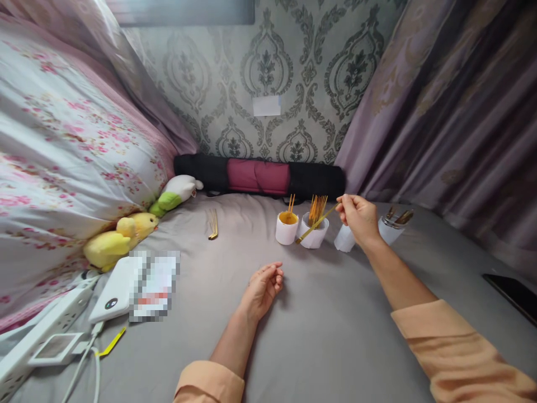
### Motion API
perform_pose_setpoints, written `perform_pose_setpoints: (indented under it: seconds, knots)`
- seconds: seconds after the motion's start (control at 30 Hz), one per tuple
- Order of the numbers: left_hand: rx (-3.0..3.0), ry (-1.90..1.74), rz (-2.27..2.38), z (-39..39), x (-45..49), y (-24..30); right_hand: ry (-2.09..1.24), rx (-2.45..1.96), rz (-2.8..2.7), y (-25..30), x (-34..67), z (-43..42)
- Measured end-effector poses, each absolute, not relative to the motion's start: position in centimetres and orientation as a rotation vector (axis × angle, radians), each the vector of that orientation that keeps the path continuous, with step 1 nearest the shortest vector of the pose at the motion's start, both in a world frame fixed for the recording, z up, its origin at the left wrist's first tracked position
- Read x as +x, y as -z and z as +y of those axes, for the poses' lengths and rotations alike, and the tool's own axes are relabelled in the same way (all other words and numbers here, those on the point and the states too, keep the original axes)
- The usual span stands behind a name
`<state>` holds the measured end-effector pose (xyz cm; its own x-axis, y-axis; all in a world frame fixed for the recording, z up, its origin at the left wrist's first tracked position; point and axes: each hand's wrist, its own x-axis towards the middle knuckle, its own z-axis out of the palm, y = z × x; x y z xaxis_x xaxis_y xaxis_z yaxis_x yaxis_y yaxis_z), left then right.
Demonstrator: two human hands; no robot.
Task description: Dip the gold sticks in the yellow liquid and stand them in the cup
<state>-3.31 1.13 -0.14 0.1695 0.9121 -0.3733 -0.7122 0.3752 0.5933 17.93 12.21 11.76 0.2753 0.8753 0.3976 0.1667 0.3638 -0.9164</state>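
Note:
My right hand [356, 215] is raised over the far right part of the grey sheet, pinching the upper end of a slim gold paintbrush [319, 221]. The brush slants down to the left, its tip in front of a white cup [314, 237] packed with thin orange-brown sticks. Left of that stands another white cup [287, 232] with a yellow inside and a few sticks. A white container [344, 239] is partly hidden behind my right hand. My left hand [263, 285] rests on the sheet with loosely bent fingers, index finger extended, nothing visible in it.
Several gold brushes [213, 225] lie in a bunch on the sheet. A jar [390, 229] of brushes stands right. Plush toys [121, 240], a power bank [119, 288] and a power strip [46, 336] line the left. A black-and-maroon roll [258, 176] lies along the wall; a phone [512, 294] lies right.

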Motion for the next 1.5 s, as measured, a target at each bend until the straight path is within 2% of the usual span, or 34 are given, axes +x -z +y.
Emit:
perform_pose_setpoints:
  seconds: [0.97,1.5]
  knots:
    - [0.3,-1.177,0.758,1.2,-3.3,0.0,-0.232,-1.176,-1.503,-14.2,14.8,17.0]
    - [0.288,-1.191,0.758,1.2,-3.2,-0.2,-0.317,-1.133,-1.797,-12.9,11.2,17.7]
